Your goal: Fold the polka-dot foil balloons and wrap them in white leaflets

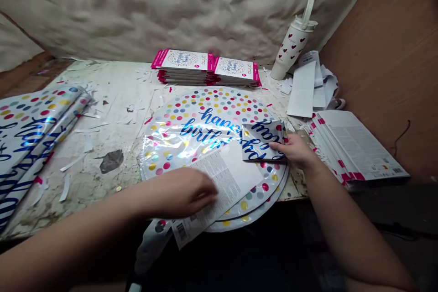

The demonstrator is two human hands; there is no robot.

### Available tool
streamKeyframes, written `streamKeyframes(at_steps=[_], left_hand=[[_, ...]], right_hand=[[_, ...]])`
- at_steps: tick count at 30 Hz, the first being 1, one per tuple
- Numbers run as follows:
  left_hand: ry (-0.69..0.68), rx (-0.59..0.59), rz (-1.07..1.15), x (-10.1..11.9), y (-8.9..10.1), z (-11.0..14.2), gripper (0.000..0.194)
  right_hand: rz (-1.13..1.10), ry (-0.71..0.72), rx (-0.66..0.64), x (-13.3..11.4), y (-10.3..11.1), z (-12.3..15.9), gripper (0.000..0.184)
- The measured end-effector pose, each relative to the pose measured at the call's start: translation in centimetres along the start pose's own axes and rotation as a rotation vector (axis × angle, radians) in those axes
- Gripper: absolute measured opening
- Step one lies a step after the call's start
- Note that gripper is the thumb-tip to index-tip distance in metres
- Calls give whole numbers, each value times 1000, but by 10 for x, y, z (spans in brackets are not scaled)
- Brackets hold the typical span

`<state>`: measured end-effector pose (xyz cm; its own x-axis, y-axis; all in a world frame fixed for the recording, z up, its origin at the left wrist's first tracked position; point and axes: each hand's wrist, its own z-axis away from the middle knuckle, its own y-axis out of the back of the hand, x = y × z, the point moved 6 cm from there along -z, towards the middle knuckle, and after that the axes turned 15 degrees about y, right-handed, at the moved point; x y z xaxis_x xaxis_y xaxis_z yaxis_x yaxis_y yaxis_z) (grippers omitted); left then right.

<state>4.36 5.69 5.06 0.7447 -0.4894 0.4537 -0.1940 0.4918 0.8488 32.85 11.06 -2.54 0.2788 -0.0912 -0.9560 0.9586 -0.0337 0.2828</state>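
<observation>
My right hand [298,149] pinches a folded foil balloon [262,142] by its right end, thumb on top. Blue script and coloured dots show on its silvery folds. My left hand [186,191] is curled, slightly blurred, over a white printed card sleeve [222,182]; whatever its fingers may hold is hidden. The sleeve lies slanted with its printed side up, its barcode end towards me. Beneath both is a small pile of flat round "happy birthday" foil balloons [164,146] with dots, overhanging the table's front edge.
Two stacks of pink-edged packets [186,60] stand at the back. Right of them are a white tumbler with hearts [290,48], white paper pieces [303,91] and a stack of printed cards [362,146]. Folded foil balloons [30,132] lie left. Paper scraps litter the worn table [112,82].
</observation>
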Motion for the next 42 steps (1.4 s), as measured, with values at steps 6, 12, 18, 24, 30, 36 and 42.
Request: streamKeyframes(at_steps=[6,12,18,24,30,36,42], left_hand=[[-244,245,-325,28,-25,-78,16],[-333,337,-313,24,-20,-75,14],[-416,371,-369,33,-18,-62,16],[-370,335,-345,30,-19,-63,13],[-343,328,-350,31,-15,-65,13],[-365,373,-364,37,-13,-64,14],[-214,563,-416,30,20,-52,16]], right_hand=[[37,75,-6,-12,-11,22,35],[-12,42,-174,-16,-17,46,33],[-168,-113,-503,-26,-38,38,38],[-207,-85,-402,-45,-46,22,30],[-141,-23,-382,-48,-65,19,31],[-31,-31,-471,-51,-88,15,11],[18,326,-127,-85,-60,19,21]])
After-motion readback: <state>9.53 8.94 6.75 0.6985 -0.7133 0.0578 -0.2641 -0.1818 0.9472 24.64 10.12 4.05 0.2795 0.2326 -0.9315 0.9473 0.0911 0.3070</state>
